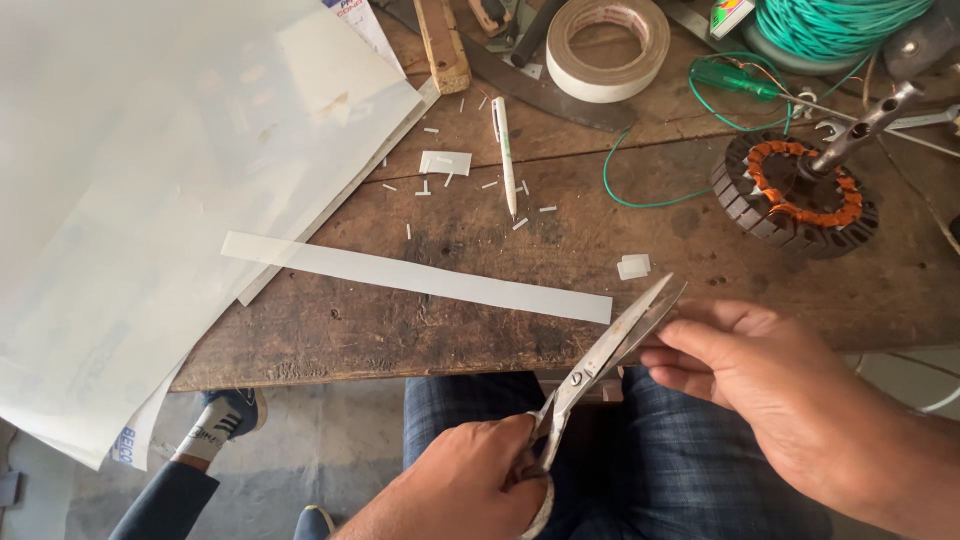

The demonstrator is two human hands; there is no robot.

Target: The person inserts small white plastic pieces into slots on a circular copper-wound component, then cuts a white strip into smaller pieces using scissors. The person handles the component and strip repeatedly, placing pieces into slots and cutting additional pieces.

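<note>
Here the left hand (480, 480) grips the handles of a pair of scissors (600, 365), closed around them, blades nearly shut and pointing up toward the right hand (760, 375). That hand is curled loosely at the blade tips, fingertips (665, 345) touching or nearly touching the steel; whether it pinches a scrap there I cannot tell. A slip could nick those fingertips, being so close to the edge. Just beyond the blades, a long white paper strip (420, 278) lies on the desk (600, 240). Farther off sit a pen (505, 155), a tape roll (608, 45) and a copper-wound motor stator (800, 195).
</note>
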